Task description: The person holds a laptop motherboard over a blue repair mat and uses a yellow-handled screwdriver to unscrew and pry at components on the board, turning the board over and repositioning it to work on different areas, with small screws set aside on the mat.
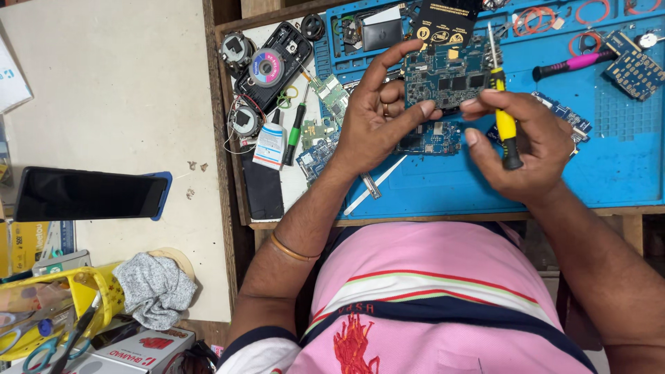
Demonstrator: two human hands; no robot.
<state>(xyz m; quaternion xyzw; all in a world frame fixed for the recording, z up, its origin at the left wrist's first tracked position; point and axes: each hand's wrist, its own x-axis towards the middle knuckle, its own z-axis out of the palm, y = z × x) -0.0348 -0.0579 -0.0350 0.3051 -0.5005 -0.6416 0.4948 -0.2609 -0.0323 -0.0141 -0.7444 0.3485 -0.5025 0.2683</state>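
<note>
Head view of a repair bench. The left hand (370, 114) pinches a blue-green circuit board (447, 75) between thumb and fingers, holding it above the blue work mat (623, 166) that covers the right part of the surface. The right hand (526, 142) is closed around a yellow-handled screwdriver (503, 111), whose upper end stands against the right edge of the board. A second circuit board (429, 138) lies on the mat just below the held one. A pink-handled tool (575, 64) rests farther off to the right, beside a small keypad board (634, 69). Left of the mat lie an opened phone shell (273, 66), a green-handled screwdriver (296, 131) and a small glue tube (269, 144). A dark phone (86, 195) sits well apart at far left.
</note>
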